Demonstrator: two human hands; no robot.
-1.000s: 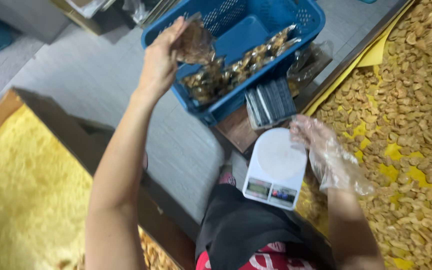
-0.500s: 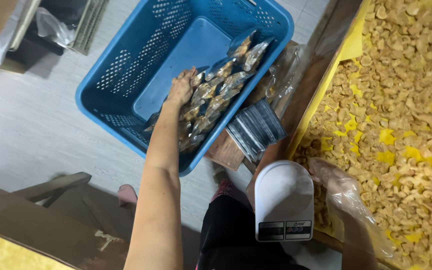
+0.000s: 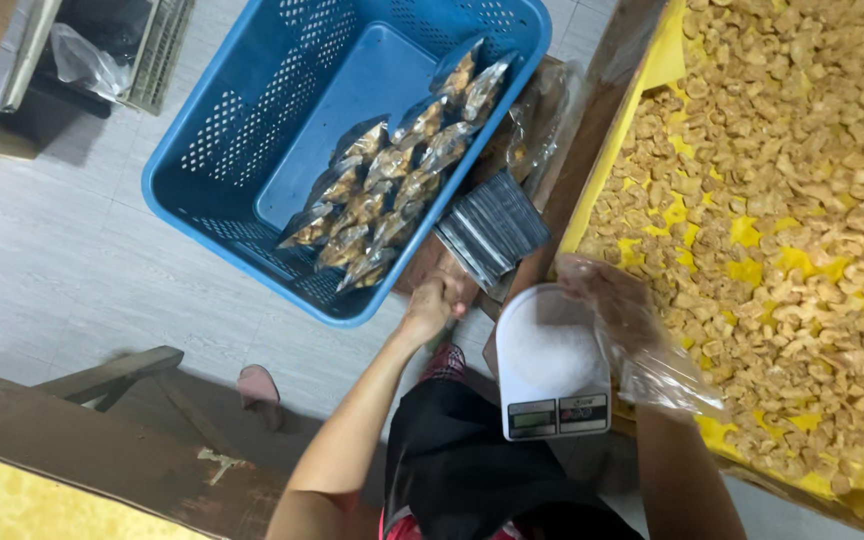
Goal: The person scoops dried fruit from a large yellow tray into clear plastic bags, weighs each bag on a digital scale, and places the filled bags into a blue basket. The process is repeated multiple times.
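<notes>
Left hand (image 3: 430, 305) fingers curled at the empty-bag stack (image 3: 497, 228) (grip unclear), gloved right hand (image 3: 607, 300) fingers apart at the scale's (image 3: 552, 362) 1 o'clock; stack could slide off.

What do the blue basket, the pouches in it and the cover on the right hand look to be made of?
Blue basket: moulded rigid plastic, matte, with perforated walls. Pouches: thin glossy film, apparently plastic or foil-backed; clear fronts show golden pieces and catch glare. Right hand: loose, wrinkled clear plastic glove, see-through and shiny. White scale: likely smooth plastic.

Single head-worn view, steeply downward, close above lap, floor beyond
</notes>
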